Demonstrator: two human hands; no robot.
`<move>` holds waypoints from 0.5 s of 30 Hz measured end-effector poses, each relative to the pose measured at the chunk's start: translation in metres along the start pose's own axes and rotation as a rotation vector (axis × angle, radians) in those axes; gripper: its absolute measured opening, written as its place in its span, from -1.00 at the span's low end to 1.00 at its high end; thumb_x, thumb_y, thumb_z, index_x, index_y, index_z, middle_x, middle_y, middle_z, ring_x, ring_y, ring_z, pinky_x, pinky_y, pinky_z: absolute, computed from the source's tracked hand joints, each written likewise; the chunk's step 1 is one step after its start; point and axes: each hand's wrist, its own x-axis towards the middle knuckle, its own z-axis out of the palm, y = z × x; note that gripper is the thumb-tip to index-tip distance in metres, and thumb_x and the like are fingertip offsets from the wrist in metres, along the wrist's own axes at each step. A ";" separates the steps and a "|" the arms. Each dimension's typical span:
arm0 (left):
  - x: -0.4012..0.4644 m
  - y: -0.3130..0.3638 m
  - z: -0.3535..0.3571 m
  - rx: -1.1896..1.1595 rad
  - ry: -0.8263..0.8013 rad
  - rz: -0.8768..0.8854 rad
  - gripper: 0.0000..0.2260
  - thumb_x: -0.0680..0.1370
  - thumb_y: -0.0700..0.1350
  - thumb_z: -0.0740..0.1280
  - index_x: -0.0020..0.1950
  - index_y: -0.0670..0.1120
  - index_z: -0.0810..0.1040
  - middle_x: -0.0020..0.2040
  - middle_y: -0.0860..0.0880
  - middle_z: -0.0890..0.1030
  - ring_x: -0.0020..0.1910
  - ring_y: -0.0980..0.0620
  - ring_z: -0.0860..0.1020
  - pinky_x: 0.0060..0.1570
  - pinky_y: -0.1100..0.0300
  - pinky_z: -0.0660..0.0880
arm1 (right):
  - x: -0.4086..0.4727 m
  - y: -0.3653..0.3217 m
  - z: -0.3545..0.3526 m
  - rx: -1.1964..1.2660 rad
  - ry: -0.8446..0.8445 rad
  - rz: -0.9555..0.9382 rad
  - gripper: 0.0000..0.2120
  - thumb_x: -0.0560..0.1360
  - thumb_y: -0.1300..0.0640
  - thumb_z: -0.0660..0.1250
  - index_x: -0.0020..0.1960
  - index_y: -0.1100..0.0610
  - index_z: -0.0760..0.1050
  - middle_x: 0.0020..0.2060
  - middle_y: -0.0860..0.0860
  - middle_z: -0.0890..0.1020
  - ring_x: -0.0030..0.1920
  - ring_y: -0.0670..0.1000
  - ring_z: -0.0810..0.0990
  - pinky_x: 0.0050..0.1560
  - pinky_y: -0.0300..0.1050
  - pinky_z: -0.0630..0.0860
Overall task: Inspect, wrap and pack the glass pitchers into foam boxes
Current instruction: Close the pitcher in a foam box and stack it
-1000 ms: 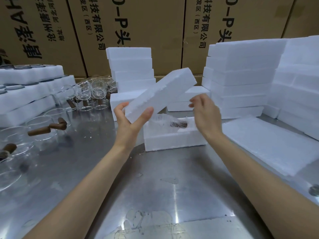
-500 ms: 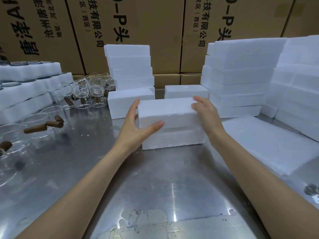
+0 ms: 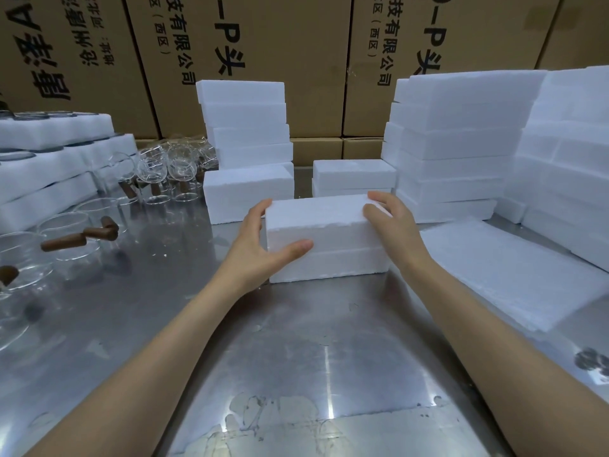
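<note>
We observed the closed foam box [image 3: 324, 240] standing on the metal table [image 3: 296, 357], directly between the two hands, its lid seated flush on the lower half. The left hand [image 3: 260, 252] clasped the box's left end: the thumb lay across the front face at the seam, and the fingers curved around the far corner. The right hand [image 3: 392, 222] gripped the right end, with fingers curled over the top edge of the lid and the palm against the side. Neither hand was spread flat; both were wrapped on the box.

Just beyond the left hand stood a single foam box [image 3: 248, 192], with a tall stack of foam boxes [image 3: 245, 123] behind it. Beyond the right hand sat a low pair of foam boxes [image 3: 354, 181], and further right a large foam stack [image 3: 458, 143]. A flat foam sheet [image 3: 514, 275] lay on the table beside the right forearm.

Left of the left hand, well apart from it, we noted glass pitchers [image 3: 66, 239] with brown wooden handles, more glassware [image 3: 171, 169] further back, and filled foam trays [image 3: 49, 166]. Cardboard cartons [image 3: 296, 61] closed off the rear. Nothing stood between the hands and the box.
</note>
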 end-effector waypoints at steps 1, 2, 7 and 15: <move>0.000 0.000 0.000 0.003 -0.006 -0.004 -0.06 0.17 0.35 0.42 0.47 0.13 0.16 0.45 0.10 0.29 0.41 0.09 0.31 0.40 0.07 0.29 | 0.000 0.000 -0.001 -0.005 -0.006 0.002 -0.61 0.55 0.07 0.19 0.38 0.01 0.36 0.26 -0.13 0.41 0.18 -0.15 0.34 0.13 -0.23 0.24; 0.000 0.001 0.000 0.006 -0.011 -0.008 -0.06 0.17 0.35 0.42 0.47 0.13 0.15 0.45 0.09 0.29 0.40 0.08 0.31 0.40 0.04 0.30 | 0.000 0.000 -0.001 -0.007 -0.014 0.007 -0.60 0.55 0.06 0.19 0.38 0.00 0.36 0.27 -0.12 0.41 0.18 -0.15 0.34 0.12 -0.22 0.23; -0.001 0.004 0.000 -0.018 -0.030 -0.027 -0.05 0.18 0.32 0.43 0.49 0.13 0.12 0.46 0.07 0.28 0.39 0.05 0.33 0.39 0.02 0.32 | 0.000 0.000 -0.002 0.005 -0.036 0.037 -0.59 0.55 0.02 0.21 0.39 -0.04 0.34 0.34 -0.08 0.38 0.18 -0.14 0.33 0.12 -0.20 0.23; 0.004 0.010 -0.009 -0.318 -0.068 -0.303 -0.13 0.29 0.50 0.29 0.48 0.08 0.29 0.43 0.15 0.35 0.36 0.06 0.40 0.40 0.10 0.25 | 0.000 -0.001 -0.005 0.040 -0.051 0.100 -0.58 0.51 -0.02 0.25 0.36 -0.10 0.35 0.27 -0.10 0.37 0.25 -0.05 0.40 0.30 0.01 0.38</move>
